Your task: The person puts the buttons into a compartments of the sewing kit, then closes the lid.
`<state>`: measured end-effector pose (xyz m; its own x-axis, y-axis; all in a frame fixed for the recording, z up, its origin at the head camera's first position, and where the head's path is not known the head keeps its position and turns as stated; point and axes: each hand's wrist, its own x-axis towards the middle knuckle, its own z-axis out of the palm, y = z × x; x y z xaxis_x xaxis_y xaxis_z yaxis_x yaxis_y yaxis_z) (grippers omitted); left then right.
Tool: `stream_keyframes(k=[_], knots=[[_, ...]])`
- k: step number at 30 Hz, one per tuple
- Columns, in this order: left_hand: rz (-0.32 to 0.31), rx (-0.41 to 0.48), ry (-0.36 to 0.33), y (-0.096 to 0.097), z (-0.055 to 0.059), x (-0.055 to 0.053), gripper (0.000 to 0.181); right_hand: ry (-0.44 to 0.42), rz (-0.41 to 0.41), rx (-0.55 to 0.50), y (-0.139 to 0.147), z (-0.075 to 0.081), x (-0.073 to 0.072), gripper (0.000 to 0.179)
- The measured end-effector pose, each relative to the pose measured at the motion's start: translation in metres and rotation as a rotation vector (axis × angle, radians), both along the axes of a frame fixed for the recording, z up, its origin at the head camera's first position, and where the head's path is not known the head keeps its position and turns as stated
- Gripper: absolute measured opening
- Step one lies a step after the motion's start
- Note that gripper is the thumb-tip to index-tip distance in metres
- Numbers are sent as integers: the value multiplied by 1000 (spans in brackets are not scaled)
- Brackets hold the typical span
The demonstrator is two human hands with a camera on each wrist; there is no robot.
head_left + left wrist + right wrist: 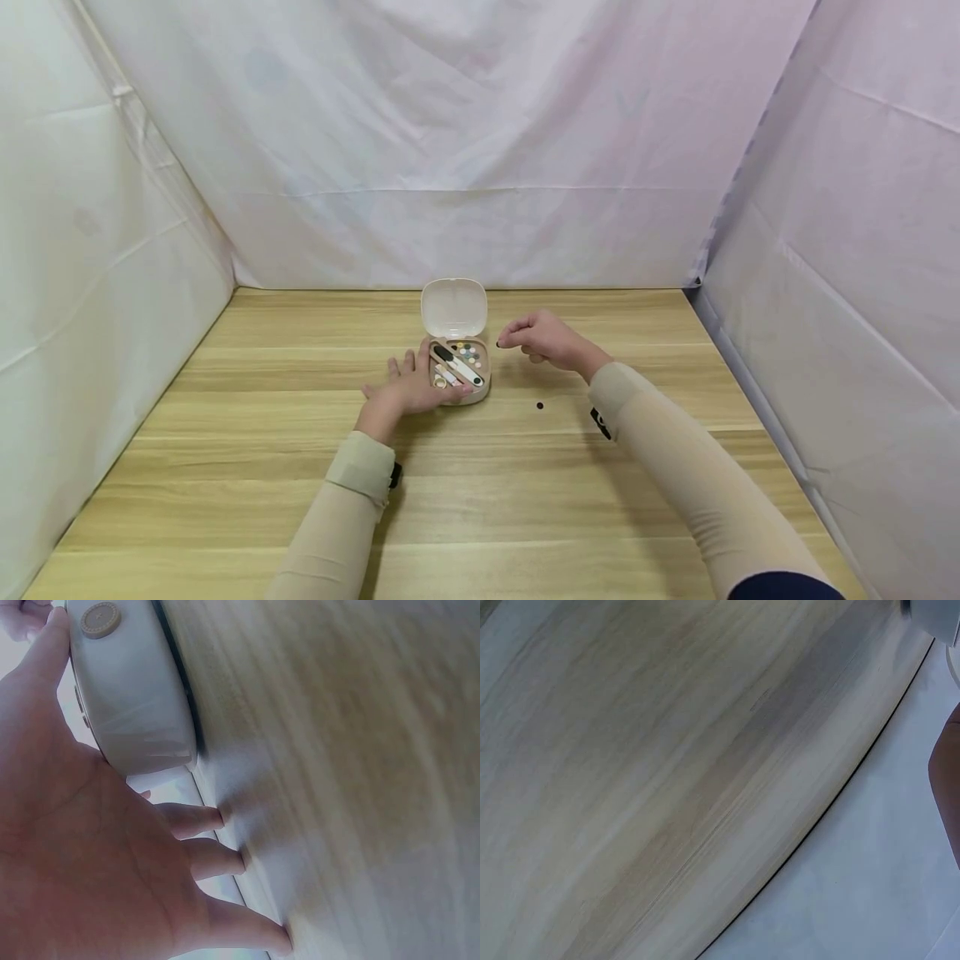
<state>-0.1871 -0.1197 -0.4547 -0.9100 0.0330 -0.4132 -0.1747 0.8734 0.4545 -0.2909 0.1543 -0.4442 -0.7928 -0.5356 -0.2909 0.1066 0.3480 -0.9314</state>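
A small sewing kit box stands on the table with its pale lid raised. Inside lie black-and-white thread snips, several coloured buttons and small items near a gold-coloured ring. My left hand rests against the box's left and front sides, thumb along the front. Its other fingers are spread and straight, some touching the table. Right of the box, my right hand pinches a small black button above the table. In the right wrist view only an edge of the hand shows.
Another black button lies on the wooden table, in front of the right hand. White cloth hangs behind the table, with more cloth at both sides. A round tan knob sits on the box's front.
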Motion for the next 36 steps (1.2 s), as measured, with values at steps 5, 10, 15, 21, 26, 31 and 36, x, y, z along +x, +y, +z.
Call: stream_keyframes(k=[5, 10, 15, 21, 26, 31, 36], knots=[[0, -8, 4, -1, -2, -2, 131, 14, -14, 17, -7, 1, -2, 18], [-4, -17, 1, -1, -1, -2, 134, 29, -35, 27, -13, 2, -5, 19], [0, -16, -14, -3, -6, -5, 140, 55, -50, 39, -22, 1, -6, 18], [4, -4, -14, 0, 3, 0, 141, 116, -77, 114, -33, -5, -8, 14], [2, -2, -7, 0, 2, 0, 136, 187, -94, 187, -41, -9, -6, 11], [-5, -13, 1, -1, 1, -1, 132, 313, -74, 260, -48, -12, -2, 9], [-7, -20, -1, -1, 1, -1, 133, 384, -34, 294, -53, -15, -1, 7]])
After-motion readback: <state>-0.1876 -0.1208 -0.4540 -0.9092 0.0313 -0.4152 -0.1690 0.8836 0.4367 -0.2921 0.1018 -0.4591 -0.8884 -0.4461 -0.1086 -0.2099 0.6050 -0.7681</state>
